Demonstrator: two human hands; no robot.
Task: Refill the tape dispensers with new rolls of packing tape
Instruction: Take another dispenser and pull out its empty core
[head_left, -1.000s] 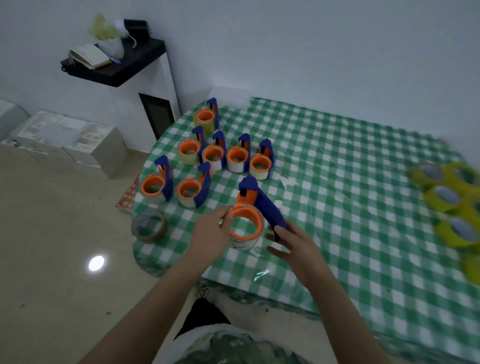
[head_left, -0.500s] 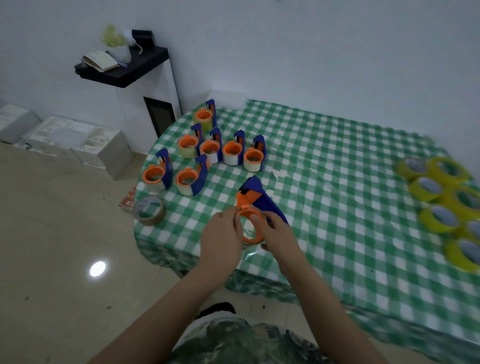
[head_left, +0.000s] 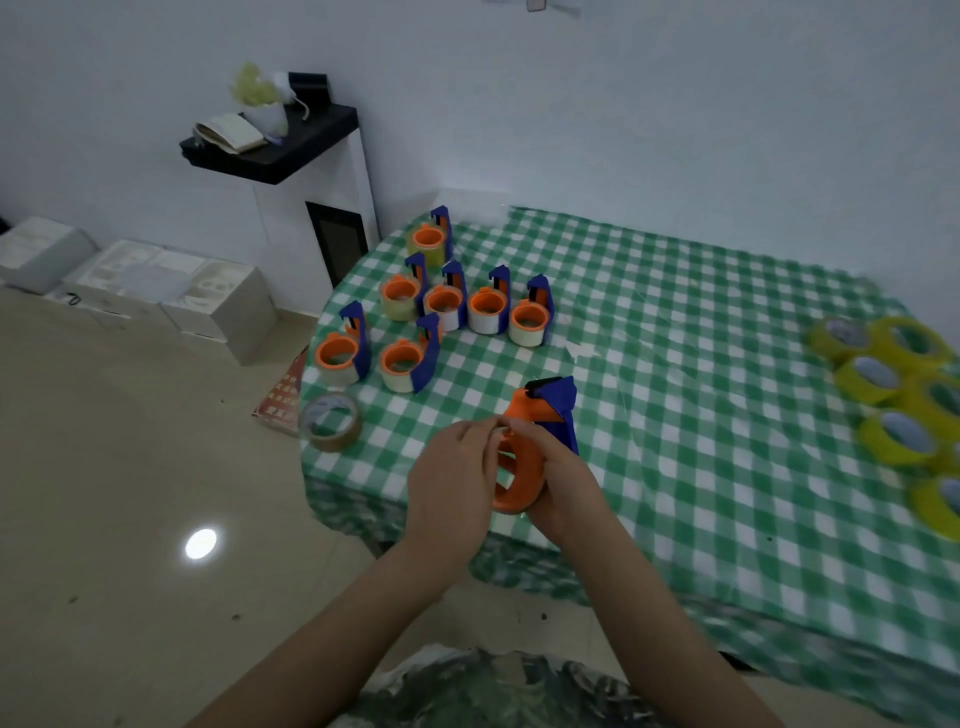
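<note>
Beyond the left hand (head_left: 452, 473), a plain white wall (head_left: 623, 104) is rising behind the green-checked counter (head_left: 727, 467). Farther left, a white cabinet (head_left: 280, 234) with a black top is standing against it. Left of the hand, glossy beige floor (head_left: 104, 493) is reflecting one round light (head_left: 201, 543).

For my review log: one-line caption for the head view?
Left hand and right hand hold an orange-and-blue tape dispenser at the checked table edge; seven loaded dispensers stand beyond.

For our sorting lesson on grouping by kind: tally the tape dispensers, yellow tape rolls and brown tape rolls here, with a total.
Tape dispensers: 8 (7 standing, 1 held)
Yellow tape rolls: 7 (one cut by the edge)
Brown tape rolls: 1
Total: 16
</note>
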